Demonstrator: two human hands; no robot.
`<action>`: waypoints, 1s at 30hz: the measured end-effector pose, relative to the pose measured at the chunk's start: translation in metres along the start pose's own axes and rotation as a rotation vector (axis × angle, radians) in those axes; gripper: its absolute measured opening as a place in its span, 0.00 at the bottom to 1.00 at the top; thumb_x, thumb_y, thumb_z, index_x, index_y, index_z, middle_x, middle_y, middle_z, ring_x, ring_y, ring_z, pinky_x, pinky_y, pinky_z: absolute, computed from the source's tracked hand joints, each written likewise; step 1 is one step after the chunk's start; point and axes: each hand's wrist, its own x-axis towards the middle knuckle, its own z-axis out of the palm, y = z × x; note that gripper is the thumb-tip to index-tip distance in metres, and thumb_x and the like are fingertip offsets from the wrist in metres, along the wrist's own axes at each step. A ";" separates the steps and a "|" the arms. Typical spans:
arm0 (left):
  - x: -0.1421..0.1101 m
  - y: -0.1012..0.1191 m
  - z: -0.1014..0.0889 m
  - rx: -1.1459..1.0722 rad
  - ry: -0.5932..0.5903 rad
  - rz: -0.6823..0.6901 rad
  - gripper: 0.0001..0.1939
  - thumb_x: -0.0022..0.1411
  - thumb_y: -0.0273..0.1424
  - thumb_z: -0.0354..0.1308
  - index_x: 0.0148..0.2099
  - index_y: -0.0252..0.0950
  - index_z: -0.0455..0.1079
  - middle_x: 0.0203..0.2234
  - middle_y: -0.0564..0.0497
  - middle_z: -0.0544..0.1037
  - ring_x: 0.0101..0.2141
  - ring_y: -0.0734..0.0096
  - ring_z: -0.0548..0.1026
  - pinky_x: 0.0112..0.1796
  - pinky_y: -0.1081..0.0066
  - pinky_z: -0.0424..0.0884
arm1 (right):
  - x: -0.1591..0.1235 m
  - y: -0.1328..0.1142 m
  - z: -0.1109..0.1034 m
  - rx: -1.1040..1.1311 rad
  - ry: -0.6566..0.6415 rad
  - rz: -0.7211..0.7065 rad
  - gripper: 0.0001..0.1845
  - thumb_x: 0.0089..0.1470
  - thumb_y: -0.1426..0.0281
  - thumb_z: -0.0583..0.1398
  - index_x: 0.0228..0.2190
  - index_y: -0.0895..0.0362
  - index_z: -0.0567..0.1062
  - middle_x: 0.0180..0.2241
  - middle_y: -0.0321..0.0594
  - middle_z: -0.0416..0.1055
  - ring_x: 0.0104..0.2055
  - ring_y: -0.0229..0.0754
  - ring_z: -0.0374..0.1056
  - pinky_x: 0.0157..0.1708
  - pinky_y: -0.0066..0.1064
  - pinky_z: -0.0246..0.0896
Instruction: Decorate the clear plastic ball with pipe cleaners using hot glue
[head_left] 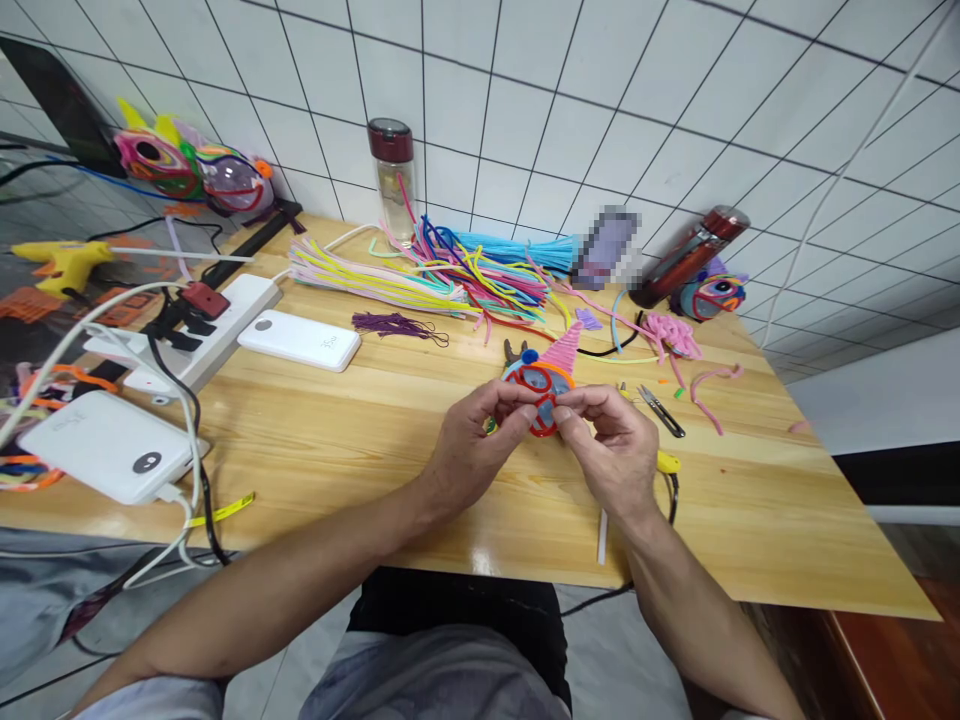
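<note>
Over the front middle of the wooden table I hold a small pipe-cleaner craft figure [546, 412] with a clear body, red outlined loops, an orange rim, a blue ball and a pink ridged cone [562, 350] on top. My left hand [484, 435] is closed, its thumb and forefinger pinching the red outline from the left. From the right, my right hand [611, 435] pinches the same red part, thumb against forefinger. The fingertips nearly meet and hide part of it. Just behind the figure, dark plier-like handles [514, 351] show. Thread snips [660, 411] lie right of my right hand.
Bundles of coloured pipe cleaners [495, 265] lie along the back, near a glass bottle [391, 180] and a red flask [694, 255]. Power banks [300, 340], a power strip [217, 330], cables and a yellow glue gun [64, 265] crowd the left. Finished craft figures [236, 185] stand back left.
</note>
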 end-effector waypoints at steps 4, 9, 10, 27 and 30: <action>0.000 0.001 -0.001 0.005 -0.010 0.001 0.05 0.67 0.31 0.65 0.44 0.36 0.80 0.33 0.50 0.84 0.32 0.71 0.79 0.38 0.70 0.75 | 0.000 0.000 0.000 0.006 -0.002 0.005 0.01 0.58 0.70 0.68 0.34 0.53 0.82 0.27 0.34 0.80 0.26 0.37 0.71 0.27 0.30 0.66; 0.001 0.001 0.000 -0.022 -0.027 0.007 0.05 0.67 0.32 0.65 0.43 0.36 0.79 0.32 0.51 0.85 0.32 0.70 0.81 0.37 0.70 0.76 | -0.001 0.000 0.000 0.003 -0.005 0.003 0.01 0.58 0.70 0.67 0.34 0.53 0.82 0.26 0.33 0.79 0.26 0.37 0.71 0.28 0.30 0.67; 0.001 0.001 0.000 -0.023 -0.027 0.008 0.05 0.67 0.32 0.65 0.43 0.37 0.79 0.32 0.51 0.85 0.32 0.70 0.81 0.36 0.70 0.76 | -0.001 0.000 0.000 0.003 -0.006 0.001 0.01 0.58 0.70 0.67 0.34 0.53 0.82 0.26 0.33 0.79 0.26 0.37 0.71 0.28 0.30 0.67; 0.001 0.000 0.000 -0.136 -0.050 -0.078 0.07 0.66 0.34 0.68 0.44 0.36 0.80 0.32 0.50 0.85 0.33 0.70 0.82 0.38 0.70 0.76 | 0.000 -0.001 0.001 0.012 -0.025 0.038 0.02 0.59 0.68 0.67 0.34 0.53 0.82 0.26 0.34 0.78 0.25 0.38 0.72 0.28 0.31 0.69; 0.003 -0.001 0.000 -0.204 -0.070 -0.129 0.09 0.65 0.36 0.69 0.43 0.35 0.79 0.33 0.49 0.86 0.33 0.70 0.82 0.38 0.69 0.76 | 0.000 0.000 0.001 0.035 -0.031 0.044 0.02 0.58 0.68 0.67 0.34 0.53 0.82 0.25 0.34 0.79 0.25 0.37 0.72 0.28 0.30 0.69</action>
